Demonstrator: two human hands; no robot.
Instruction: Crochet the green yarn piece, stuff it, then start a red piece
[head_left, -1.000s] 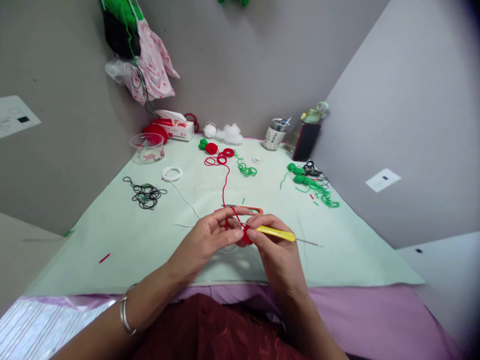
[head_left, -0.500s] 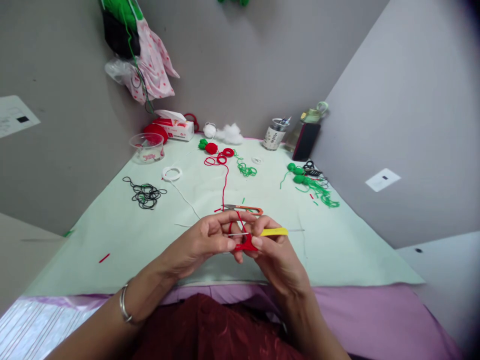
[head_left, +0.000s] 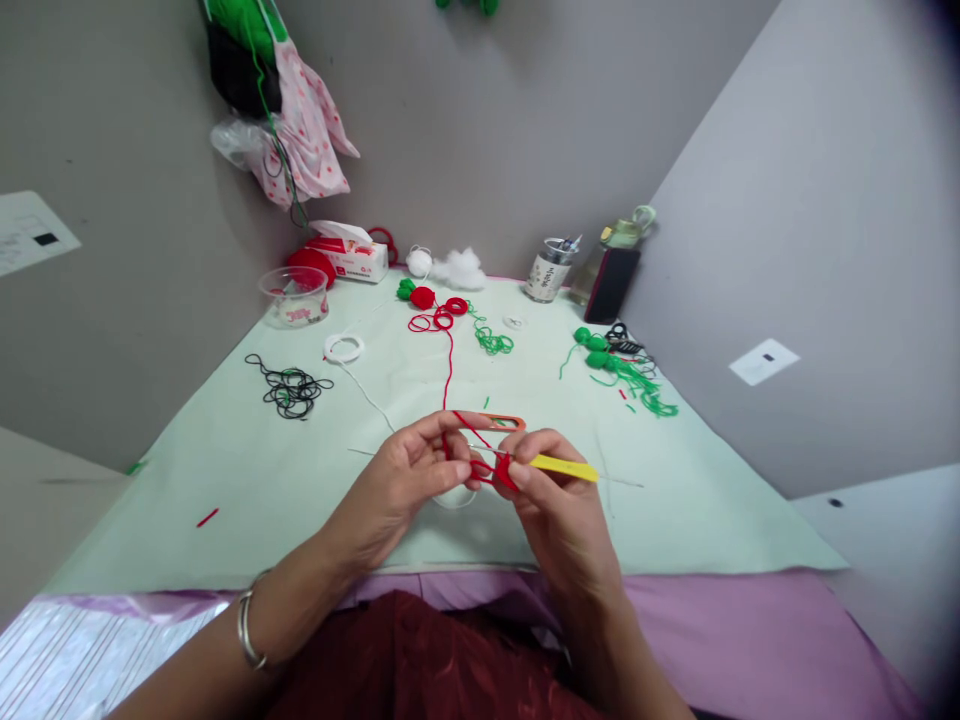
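Note:
My left hand [head_left: 427, 463] pinches a loop of red yarn [head_left: 448, 370] between thumb and fingers, and the strand runs over its raised index finger. A crochet hook with a yellow handle [head_left: 564, 467] is in my right hand [head_left: 559, 490], its thin metal shaft pointing left toward the other hand. Those same right fingers press a small piece of red crochet [head_left: 506, 472] against the hook. From there the yarn leads up the table to red coils [head_left: 442, 320] beside a red ball with green leaves [head_left: 422, 298]. Orange thread snips [head_left: 510, 423] lie partly hidden behind my left fingers.
On the left are tangled black yarn [head_left: 291, 388], a white ring of yarn [head_left: 343, 348] and a clear plastic tub [head_left: 296, 300]. Green yarn pieces [head_left: 637, 382] lie at right. A tissue box [head_left: 364, 258], a pen holder [head_left: 547, 272] and a bottle [head_left: 622, 235] stand along the back.
The yellow-handled hook has shifted right and tilted, its tip drawn back toward my right fingers. The red piece has turned, and a red loop now stretches between my two hands.

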